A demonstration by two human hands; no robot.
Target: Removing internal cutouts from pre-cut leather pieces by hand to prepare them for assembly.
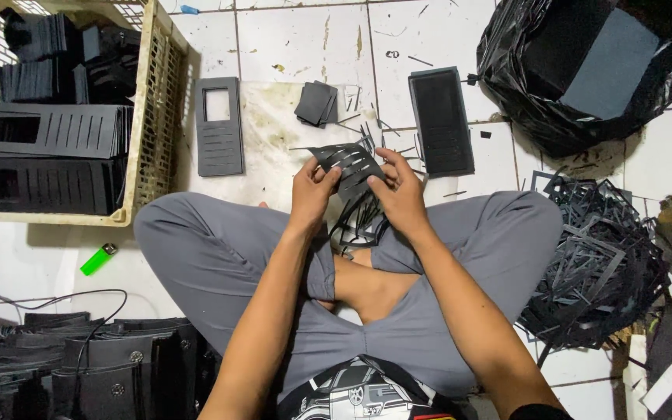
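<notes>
At the centre of the frame we see two hands gripping one thin black die-cut sheet with parallel slots (351, 165). The left hand (313, 190) pinches the sheet's left edge between thumb and fingers; the right hand (400, 190) is closed on its right edge. The sheet is held above the crossed legs in grey trousers (211, 249), and loose black strips (359, 222) hang from its lower side; their number cannot be told.

On the white tiled floor (289, 39), just above the hands, we count three separate items:
- one flat grey-black panel with a rectangular window and slots (219, 128), left of centre;
- one small stack of black square pieces (316, 103), at centre;
- one stack of black slotted panels (442, 122), right of centre.

At the upper left of the frame stands one cream plastic crate (157, 93) holding stacks of black slotted panels; we cannot count the individual panels. Below the crate lies one green lighter (98, 259). At the upper right sits one black plastic bag (523, 85), open, with dark sheets inside. At the right edge lies one heap of tangled black offcut strips (600, 264). At the lower left lies a pile of black leather-like pieces with metal snaps (110, 365).
</notes>
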